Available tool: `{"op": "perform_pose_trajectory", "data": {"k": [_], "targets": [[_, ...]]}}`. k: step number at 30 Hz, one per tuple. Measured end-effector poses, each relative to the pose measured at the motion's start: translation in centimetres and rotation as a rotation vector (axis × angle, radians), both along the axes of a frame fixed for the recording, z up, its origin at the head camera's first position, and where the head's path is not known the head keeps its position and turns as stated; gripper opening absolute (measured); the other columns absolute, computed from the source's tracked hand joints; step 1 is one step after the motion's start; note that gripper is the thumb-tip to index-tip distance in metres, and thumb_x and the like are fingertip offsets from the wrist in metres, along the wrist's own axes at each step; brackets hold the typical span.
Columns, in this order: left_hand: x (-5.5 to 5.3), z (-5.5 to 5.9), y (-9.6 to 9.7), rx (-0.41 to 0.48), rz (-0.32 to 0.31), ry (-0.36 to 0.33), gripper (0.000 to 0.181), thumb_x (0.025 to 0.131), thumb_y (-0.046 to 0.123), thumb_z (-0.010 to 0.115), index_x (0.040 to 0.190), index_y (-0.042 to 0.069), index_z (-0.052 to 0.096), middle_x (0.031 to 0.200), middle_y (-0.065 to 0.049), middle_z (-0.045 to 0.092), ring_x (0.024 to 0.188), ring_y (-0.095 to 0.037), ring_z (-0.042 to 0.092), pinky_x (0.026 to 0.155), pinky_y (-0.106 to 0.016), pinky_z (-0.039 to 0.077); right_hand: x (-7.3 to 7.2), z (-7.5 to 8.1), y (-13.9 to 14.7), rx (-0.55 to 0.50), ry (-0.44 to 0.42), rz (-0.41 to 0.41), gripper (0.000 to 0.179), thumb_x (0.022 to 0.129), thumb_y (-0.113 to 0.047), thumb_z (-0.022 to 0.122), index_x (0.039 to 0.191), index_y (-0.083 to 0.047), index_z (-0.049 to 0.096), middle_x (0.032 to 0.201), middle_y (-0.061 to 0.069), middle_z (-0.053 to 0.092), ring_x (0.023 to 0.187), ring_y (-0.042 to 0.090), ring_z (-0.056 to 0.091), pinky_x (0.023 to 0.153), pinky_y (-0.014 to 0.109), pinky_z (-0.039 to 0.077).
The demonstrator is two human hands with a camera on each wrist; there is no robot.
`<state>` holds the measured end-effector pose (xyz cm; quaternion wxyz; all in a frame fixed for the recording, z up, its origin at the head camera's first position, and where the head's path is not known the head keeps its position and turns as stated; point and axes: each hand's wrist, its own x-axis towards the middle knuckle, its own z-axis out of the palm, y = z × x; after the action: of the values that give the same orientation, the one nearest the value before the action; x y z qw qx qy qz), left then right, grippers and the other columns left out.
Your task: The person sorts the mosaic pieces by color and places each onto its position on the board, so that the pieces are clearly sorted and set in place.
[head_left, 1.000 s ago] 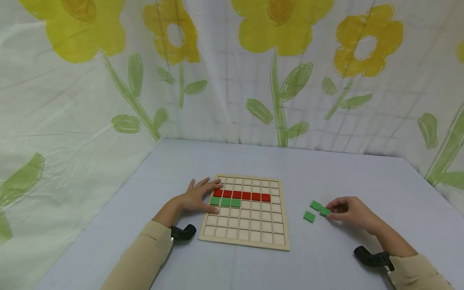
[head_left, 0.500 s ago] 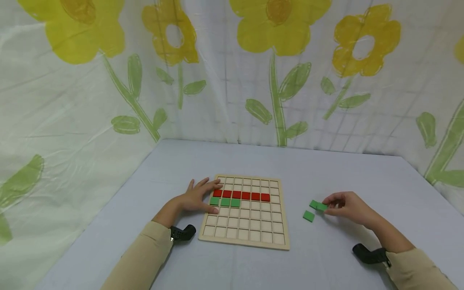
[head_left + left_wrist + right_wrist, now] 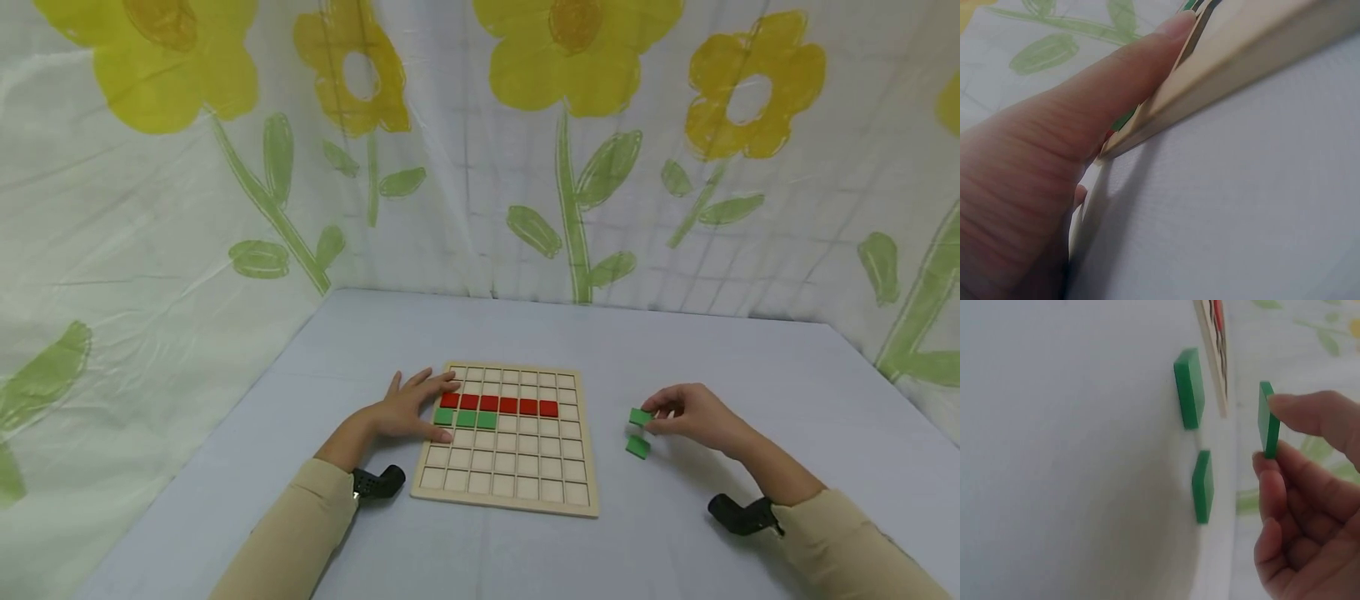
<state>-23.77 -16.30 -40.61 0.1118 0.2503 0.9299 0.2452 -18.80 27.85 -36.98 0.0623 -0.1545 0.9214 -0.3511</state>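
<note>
A wooden grid board [image 3: 510, 504] lies on the table, with a row of red square tiles [image 3: 489, 403]. Below that row, 3 green tiles [image 3: 467, 418] fill the leftmost cells. My left hand [image 3: 401, 411] rests at the board's left edge, fingers spread and thumb [image 3: 1147, 65] on the rim. To the right of the board, my right hand [image 3: 697, 419] pinches a green square tile [image 3: 1268, 420] between thumb and fingertips, raised off the table. Two loose green tiles [image 3: 1190, 387] lie beneath it in the right wrist view; the head view shows only one loose tile [image 3: 638, 447] clearly.
The table [image 3: 300, 533] is covered in a pale cloth. Behind it hangs a white curtain [image 3: 450, 233] printed with yellow flowers. A black wrist device [image 3: 381, 481] sits at the left sleeve, and a similar black device [image 3: 742, 515] at the right.
My right hand has moved left and away from me with the pinched green tile, lifting it over the loose ones. The left hand and the board stay put.
</note>
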Motion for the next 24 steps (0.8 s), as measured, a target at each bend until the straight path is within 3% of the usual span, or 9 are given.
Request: {"op": "perform_pose_trajectory", "data": {"k": [6,24], "targets": [[-0.1,0.0,-0.1,0.012,0.000,0.001,0.084,0.070,0.052,0.075,0.141,0.026,0.040,0.155,0.005,0.022,0.146,-0.028,0.001,0.110,-0.059,-0.015,-0.4,0.4,-2.0,0.001,-0.022,-0.027,0.029,0.077,-0.018,0.074,0.099,0.000,0.068,0.081,0.003,0.061,0.071,0.012,0.049,0.056,0.021,0.043],[-0.1,-0.3,-0.1,0.017,-0.025,0.023,0.083,0.071,0.053,0.074,0.141,0.025,0.040,0.155,0.004,0.024,0.146,-0.031,0.003,0.110,-0.061,-0.014,-2.1,1.0,-6.3,-0.010,0.014,0.081,0.024,0.079,-0.017,0.073,0.097,-0.002,0.069,0.085,0.005,0.066,0.075,0.014,0.054,0.058,0.024,0.047]]}}
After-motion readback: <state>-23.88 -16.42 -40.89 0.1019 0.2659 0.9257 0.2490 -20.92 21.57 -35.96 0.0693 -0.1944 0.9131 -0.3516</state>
